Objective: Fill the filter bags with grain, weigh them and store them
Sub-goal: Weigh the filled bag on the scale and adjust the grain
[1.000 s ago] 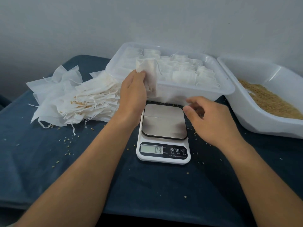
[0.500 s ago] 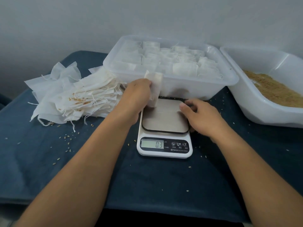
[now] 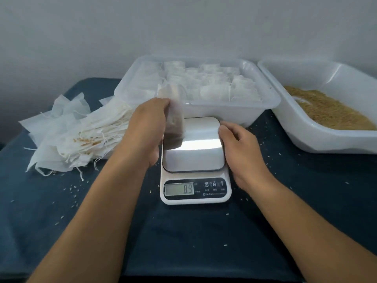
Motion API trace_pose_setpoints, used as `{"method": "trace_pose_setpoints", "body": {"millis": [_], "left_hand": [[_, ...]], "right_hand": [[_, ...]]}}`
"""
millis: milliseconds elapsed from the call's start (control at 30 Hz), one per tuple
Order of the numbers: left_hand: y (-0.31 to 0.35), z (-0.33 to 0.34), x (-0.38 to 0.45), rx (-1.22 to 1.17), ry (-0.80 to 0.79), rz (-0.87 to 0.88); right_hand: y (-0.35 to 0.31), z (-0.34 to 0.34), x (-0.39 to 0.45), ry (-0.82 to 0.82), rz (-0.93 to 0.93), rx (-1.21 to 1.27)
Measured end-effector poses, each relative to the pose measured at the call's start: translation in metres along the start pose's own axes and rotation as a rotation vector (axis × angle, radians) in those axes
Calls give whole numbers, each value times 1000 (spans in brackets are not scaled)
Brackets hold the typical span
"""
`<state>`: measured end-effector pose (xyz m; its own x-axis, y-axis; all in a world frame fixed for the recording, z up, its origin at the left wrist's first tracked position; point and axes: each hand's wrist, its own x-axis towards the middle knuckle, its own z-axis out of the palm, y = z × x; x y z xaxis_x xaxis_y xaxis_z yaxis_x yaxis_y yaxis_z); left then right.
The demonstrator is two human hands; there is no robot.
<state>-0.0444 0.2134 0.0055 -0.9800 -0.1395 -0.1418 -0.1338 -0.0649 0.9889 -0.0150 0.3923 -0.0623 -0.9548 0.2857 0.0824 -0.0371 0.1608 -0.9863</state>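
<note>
Your left hand [image 3: 145, 127] grips a filled filter bag [image 3: 175, 117] upright, fingers curled round its side, with the bag's lower end at the left rear of the kitchen scale [image 3: 193, 158] platform. The display [image 3: 179, 189] reads 0.9. Your right hand [image 3: 242, 152] lies loosely curled against the platform's right edge, fingertips touching it, holding nothing. Behind the scale, the clear container [image 3: 224, 111] holds filled bags.
</note>
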Motion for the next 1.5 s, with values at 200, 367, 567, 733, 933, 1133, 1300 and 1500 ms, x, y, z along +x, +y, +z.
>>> {"method": "trace_pose_setpoints", "body": {"millis": [200,367,567,733,933,1133,1300,1500], "left_hand": [[4,8,-34,-28,3,247],[7,16,-58,22,-37,455],[15,16,-69,-28,-26,566],[23,15,-66,-110,-43,491],[31,10,-54,-196,-107,332],[11,11,-39,-123,-146,164],[-9,12,-23,-52,-88,68],[-27,12,-4,-28,1,9]], "right_hand": [[-12,5,-7,139,-87,217],[-24,4,-13,221,-271,206],[-42,4,-14,255,-547,153],[-58,-3,-4,226,-631,30],[-60,-15,8,50,-121,224],[-32,-17,12,-99,225,222],[-11,-4,26,-121,391,222],[-4,10,37,-79,318,145]]}}
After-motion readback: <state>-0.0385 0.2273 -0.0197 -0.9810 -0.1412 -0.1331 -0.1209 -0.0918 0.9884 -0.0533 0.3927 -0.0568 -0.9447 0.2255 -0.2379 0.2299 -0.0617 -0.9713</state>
